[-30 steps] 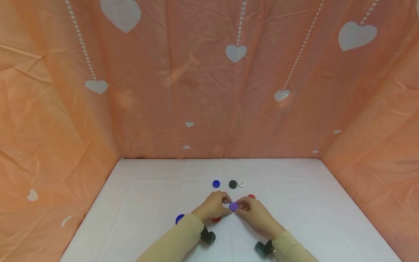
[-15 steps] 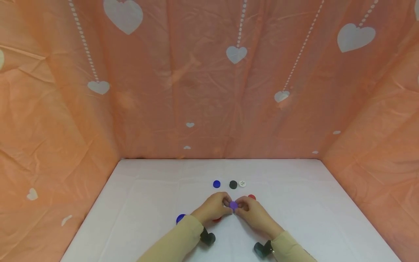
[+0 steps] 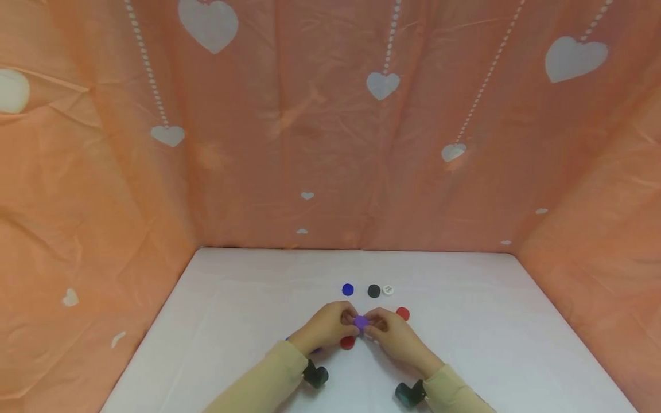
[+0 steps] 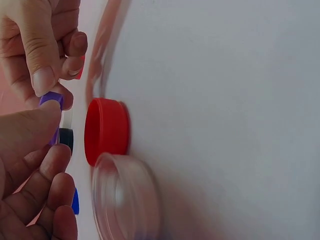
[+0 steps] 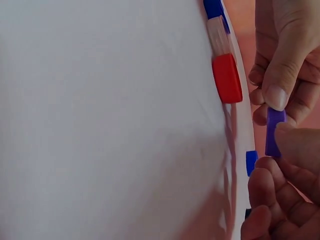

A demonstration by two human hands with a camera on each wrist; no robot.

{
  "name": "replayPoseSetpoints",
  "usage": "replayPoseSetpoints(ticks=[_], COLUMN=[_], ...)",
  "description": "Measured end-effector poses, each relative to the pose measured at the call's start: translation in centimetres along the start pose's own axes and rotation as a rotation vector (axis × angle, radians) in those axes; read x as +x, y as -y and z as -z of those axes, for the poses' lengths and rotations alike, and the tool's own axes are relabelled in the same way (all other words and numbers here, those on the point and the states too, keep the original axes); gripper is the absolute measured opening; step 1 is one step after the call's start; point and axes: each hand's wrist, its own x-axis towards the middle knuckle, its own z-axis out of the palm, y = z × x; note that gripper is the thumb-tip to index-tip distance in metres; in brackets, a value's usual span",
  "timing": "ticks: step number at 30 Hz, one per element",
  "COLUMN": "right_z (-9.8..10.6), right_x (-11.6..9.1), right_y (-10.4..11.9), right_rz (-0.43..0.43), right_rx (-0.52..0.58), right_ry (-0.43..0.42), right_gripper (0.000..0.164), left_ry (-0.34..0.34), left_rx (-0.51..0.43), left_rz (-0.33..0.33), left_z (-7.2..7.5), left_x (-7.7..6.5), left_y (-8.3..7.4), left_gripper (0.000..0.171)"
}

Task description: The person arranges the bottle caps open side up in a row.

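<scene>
Both hands meet over the white table around a small purple bottle cap (image 3: 361, 323). My left hand (image 3: 326, 326) pinches its left side between thumb and fingers. From the other side my right hand (image 3: 396, 338) pinches it too. In the left wrist view the purple cap (image 4: 51, 97) is edge-on, with both thumbs on it; the right wrist view shows its ridged side (image 5: 273, 132). Below the hands, a red cap (image 3: 348, 342) lies near the left hand. A clear round lid (image 4: 127, 200) stands beside that red cap (image 4: 107, 131) in the left wrist view.
Farther back lie a blue cap (image 3: 348, 289), a black cap (image 3: 374, 291) and a white cap (image 3: 388, 290). Another red cap (image 3: 403, 313) is just beyond the right hand. A blue piece (image 5: 215, 9) shows past the clear lid (image 5: 218, 36). Orange cloth (image 3: 330, 143) walls the table.
Both hands have shifted slightly left with the purple cap between them, uncovering more of both red caps. The left forearm now covers most of the near blue piece. The head view has turned slightly left.
</scene>
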Motion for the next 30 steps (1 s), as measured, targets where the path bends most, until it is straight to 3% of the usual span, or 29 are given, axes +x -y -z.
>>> replayPoseSetpoints(ticks=[15, 30], right_z=[-0.26, -0.21], right_x=[-0.07, -0.06], right_y=[0.81, 0.35], right_rz=[-0.030, -0.019], right_rx=[0.011, 0.067], right_ry=[0.012, 0.011], right_gripper=[0.018, 0.024], left_ry=[0.001, -0.003], left_rx=[-0.024, -0.041], left_rz=[0.042, 0.037], left_z=[0.20, 0.37], left_x=[-0.33, -0.47], left_y=[0.43, 0.45], left_gripper=[0.019, 0.019])
